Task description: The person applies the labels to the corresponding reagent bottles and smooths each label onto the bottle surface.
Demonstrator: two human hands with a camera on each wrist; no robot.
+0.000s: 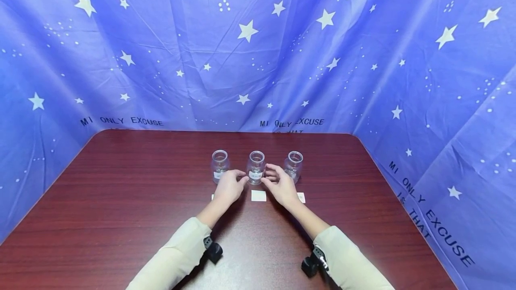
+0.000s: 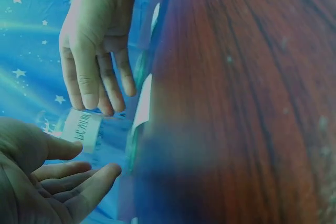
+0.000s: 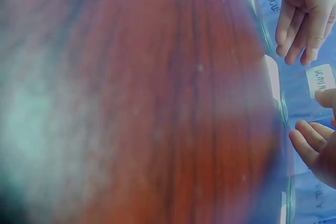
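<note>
Three clear glass jars stand upright in a row. The middle jar [image 1: 256, 164] has a white label [image 2: 86, 132] with dark handwriting on its front. My left hand [image 1: 230, 187] is at its left side, thumb and fingers extended toward the glass. On the opposite side, my right hand [image 1: 282, 188] reaches in with fingers spread, fingertips right by the jar. Both wrist views show the fingers mostly straight, on either side of the label. The left jar [image 1: 220, 163] also bears a label. Part of the right jar [image 1: 295, 161] is hidden behind my right hand.
A small white card [image 1: 259, 196] lies before the middle jar. Another card [image 1: 301, 197] shows beside my right wrist, and a third [image 1: 212, 197] is mostly covered by my left hand. The dark red wooden table [image 1: 133, 191] meets a blue star-patterned curtain [image 1: 217, 88] behind.
</note>
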